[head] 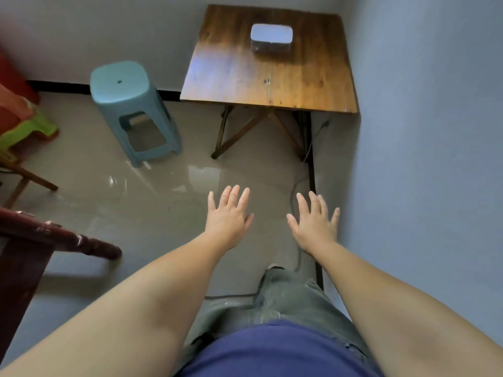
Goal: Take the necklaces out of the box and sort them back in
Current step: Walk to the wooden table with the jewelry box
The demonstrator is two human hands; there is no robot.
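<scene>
Head view: we stand on the tiled floor, well short of the wooden table (269, 74) at 12 o'clock. Our left hand (230, 217) and right hand (314, 221) are both stretched forward, palms down, fingers spread — holding nothing, touching nothing. Closed pale box (271, 39) sits on the table top toward its far edge, about 12 o'clock from our hands and well apart from them. Lid looks on; no necklaces visible anywhere, so presumably inside, though we cannot tell through the lid

Progress, as we judge it: nothing started. Box unopened, nothing taken out, nothing sorted — whole task is left. First we need to get to the table, then open the box, lift the necklaces out, then place them back in order

Other stuff: teal plastic stool (130, 104) at 10 o'clock beside the table, dark wooden furniture (54, 235) at 8 o'clock, stacked red and green stools (24, 118) at 9 o'clock, cable (299, 186) on the floor along the right wall
</scene>
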